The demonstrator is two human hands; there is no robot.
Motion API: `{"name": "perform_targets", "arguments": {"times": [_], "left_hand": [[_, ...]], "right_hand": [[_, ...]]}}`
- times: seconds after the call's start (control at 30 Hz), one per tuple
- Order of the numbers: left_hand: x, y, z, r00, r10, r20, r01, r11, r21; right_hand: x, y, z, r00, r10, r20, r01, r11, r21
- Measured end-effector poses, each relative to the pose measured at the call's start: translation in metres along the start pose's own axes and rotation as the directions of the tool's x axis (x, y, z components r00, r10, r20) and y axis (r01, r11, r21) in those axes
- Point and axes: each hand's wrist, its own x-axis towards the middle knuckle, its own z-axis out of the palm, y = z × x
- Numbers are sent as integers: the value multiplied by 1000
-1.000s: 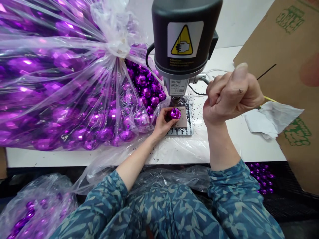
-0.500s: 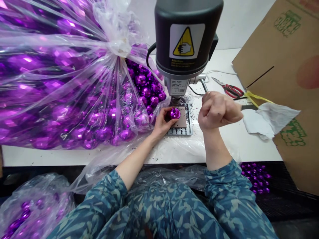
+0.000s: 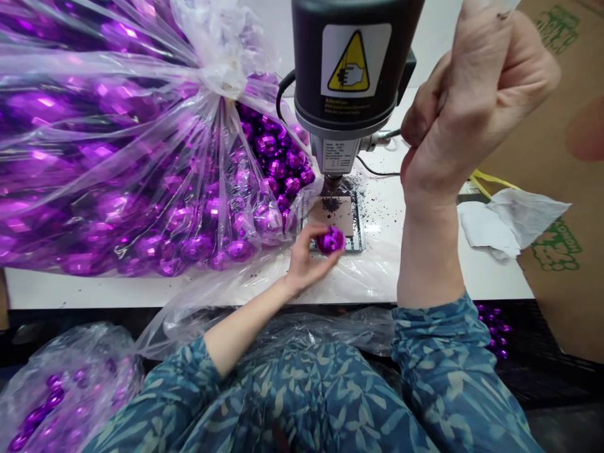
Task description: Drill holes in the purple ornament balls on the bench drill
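Between the thumb and fingers of my left hand (image 3: 307, 255) is a shiny purple faceted ball (image 3: 331, 240) with small dark holes showing. It hovers over the front edge of the drill press base plate (image 3: 357, 217), on which a brown board (image 3: 343, 211) with dark shavings lies. My right hand (image 3: 476, 107) is closed in a fist, raised to the right of the black drill press head (image 3: 353, 69), around the end of its feed lever (image 3: 391, 134). The grip end of the lever is hidden inside the fist.
A big clear plastic bag (image 3: 117, 163) of purple balls fills the left of the table. On the right stand a cardboard box (image 3: 566, 182) and white paper (image 3: 488, 229). Another bag (image 3: 70, 384) sits low left; more purple balls (image 3: 495, 330) lie below the table at right.
My left hand has drawn the ball back from under the drill toward me, uncovering the board. My right hand has risen with the lever, up and to the right.
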Motion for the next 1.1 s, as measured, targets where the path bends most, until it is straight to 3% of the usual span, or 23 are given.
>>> {"name": "perform_targets", "arguments": {"times": [0.07, 0.17, 0.23, 0.3, 0.37, 0.4, 0.47, 0.53, 0.6, 0.67, 0.77, 0.93, 1.1], "left_hand": [[-31, 21, -10, 954, 240, 177, -240, 971, -22], [-79, 36, -21, 736, 478, 480, -555, 831, 23], [-102, 35, -28, 608, 464, 644, -665, 741, 94], [-110, 30, -33, 549, 442, 710, -696, 712, 95], [-98, 23, -38, 572, 508, 644, -698, 714, 57], [-84, 18, -41, 614, 540, 576, -691, 721, 61], [-41, 6, -44, 748, 515, 420, -617, 771, 155], [13, -9, -46, 912, 319, 258, -394, 857, 333], [65, -28, -45, 984, 78, 160, -151, 843, 516], [106, -48, -41, 985, -106, 139, -7, 773, 634], [135, -72, -33, 957, -218, 192, 31, 735, 678], [140, -91, -24, 939, -249, 237, 13, 716, 698], [137, -74, -33, 955, -210, 210, 4, 717, 697]], "right_hand": [[-2, 4, 0, 998, -61, -31, 62, 998, 32], [-4, 5, 1, 997, -71, -26, 73, 994, 82], [-4, 3, 1, 999, -47, -17, 49, 996, 71], [-4, 1, 2, 999, -37, -29, 38, 997, 67], [-3, 0, 2, 999, -36, -32, 39, 995, 95], [-3, -1, 1, 999, -38, -35, 42, 993, 108], [-3, 0, 1, 999, -40, -28, 43, 994, 103], [-4, 0, -1, 999, -47, -23, 48, 996, 75], [-4, 1, -2, 999, -44, -9, 44, 998, 43], [-4, 0, -3, 999, -42, -2, 42, 999, 15], [-4, -1, -3, 999, -36, -6, 36, 999, 12], [-5, -3, -1, 999, -24, -21, 23, 999, -35], [-6, -2, -2, 1000, -5, -16, 4, 998, -70]]}}
